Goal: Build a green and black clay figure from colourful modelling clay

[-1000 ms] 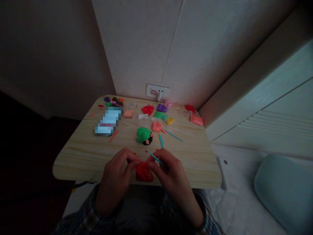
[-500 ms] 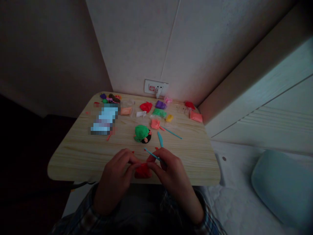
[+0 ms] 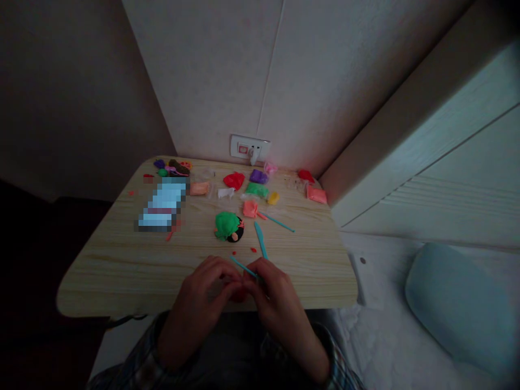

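Observation:
Close to the table's front edge, my left hand [image 3: 209, 295] and my right hand [image 3: 270, 292] meet fingertip to fingertip. Both pinch a red clay packet [image 3: 239, 295], mostly hidden behind the fingers. A thin blue modelling tool [image 3: 242, 266] also sticks out of my right hand, its tip pointing up and left. Two small red bits of clay [image 3: 253, 249] lie just beyond the hands. Farther off sits a clay figure [image 3: 227, 226] with a green top, a black base and peach parts. A blue plastic knife [image 3: 260, 238] rests beyond my right hand.
A phone with a blurred screen [image 3: 162, 205] lies at the left. Along the back are several clay packets, including red [image 3: 234, 181], purple [image 3: 259, 176], green [image 3: 257, 189] and coral [image 3: 316, 194]. Another blue stick tool [image 3: 278, 221] lies right of centre. A wall socket [image 3: 249, 149] holds a plug.
The view has shifted, so the tabletop things appear farther left. Both hands have drawn closer together over the red packet, and less of it shows.

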A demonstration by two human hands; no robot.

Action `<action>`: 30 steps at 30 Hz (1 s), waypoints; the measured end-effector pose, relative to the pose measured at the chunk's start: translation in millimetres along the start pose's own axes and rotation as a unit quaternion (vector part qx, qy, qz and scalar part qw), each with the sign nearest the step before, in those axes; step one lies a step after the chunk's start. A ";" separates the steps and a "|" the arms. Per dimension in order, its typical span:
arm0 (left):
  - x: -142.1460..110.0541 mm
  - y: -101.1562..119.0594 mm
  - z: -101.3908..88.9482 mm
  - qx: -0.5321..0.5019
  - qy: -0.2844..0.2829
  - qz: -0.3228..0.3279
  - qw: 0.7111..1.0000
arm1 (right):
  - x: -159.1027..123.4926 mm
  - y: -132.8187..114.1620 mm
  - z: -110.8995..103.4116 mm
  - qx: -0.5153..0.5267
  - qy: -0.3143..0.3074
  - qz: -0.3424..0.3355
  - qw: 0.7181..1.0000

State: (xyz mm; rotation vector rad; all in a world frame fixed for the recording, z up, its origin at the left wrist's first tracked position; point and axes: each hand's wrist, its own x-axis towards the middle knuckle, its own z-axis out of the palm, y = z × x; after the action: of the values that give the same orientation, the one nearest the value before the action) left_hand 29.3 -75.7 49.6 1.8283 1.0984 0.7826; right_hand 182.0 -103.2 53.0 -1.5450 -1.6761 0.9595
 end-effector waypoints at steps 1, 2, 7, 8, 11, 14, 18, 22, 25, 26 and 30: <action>1.2 0.2 2.0 0.003 0.001 0.008 1.000 | -0.5 0.7 -1.1 0.007 -0.001 0.008 1.000; 2.5 0.4 4.8 0.007 0.008 0.017 1.000 | -0.9 1.6 -2.6 0.013 -0.002 0.017 1.000; 6.2 -1.4 21.1 0.001 0.046 0.039 0.998 | -2.4 9.1 -21.4 0.016 0.014 0.059 0.998; 6.2 -3.5 21.7 -0.004 0.047 0.036 0.998 | -2.4 12.0 -28.9 0.016 0.018 0.064 0.998; 5.0 -15.6 13.0 0.014 0.082 0.004 0.997 | 1.0 26.1 -59.5 0.026 0.083 0.095 0.992; 3.7 -34.6 -3.7 0.097 0.138 -0.020 0.986 | 13.1 48.2 -91.7 0.056 0.157 0.136 0.977; 5.0 -58.3 -12.7 0.185 0.131 -0.009 0.974 | 42.2 84.4 -112.2 0.096 0.226 0.157 0.957; 8.7 -69.4 -6.1 0.226 0.119 0.017 0.967 | 68.9 117.3 -108.9 0.068 0.265 0.128 0.953; 11.2 -70.3 -4.8 0.234 0.117 0.027 0.965 | 75.6 130.7 -103.4 -0.008 0.317 0.092 0.944; 11.6 -69.8 -5.5 0.227 0.118 0.025 0.967 | 75.0 131.7 -101.4 -0.044 0.344 0.086 0.934; 12.4 -67.1 -8.8 0.170 0.131 -0.024 0.976 | 63.9 120.4 -87.3 -0.156 0.410 0.033 0.898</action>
State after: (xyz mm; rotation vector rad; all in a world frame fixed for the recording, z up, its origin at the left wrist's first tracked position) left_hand 2.0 -44.0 -5.1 2.0093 1.5185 0.8661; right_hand 312.7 -28.2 -5.8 -1.8583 -1.1807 -0.0058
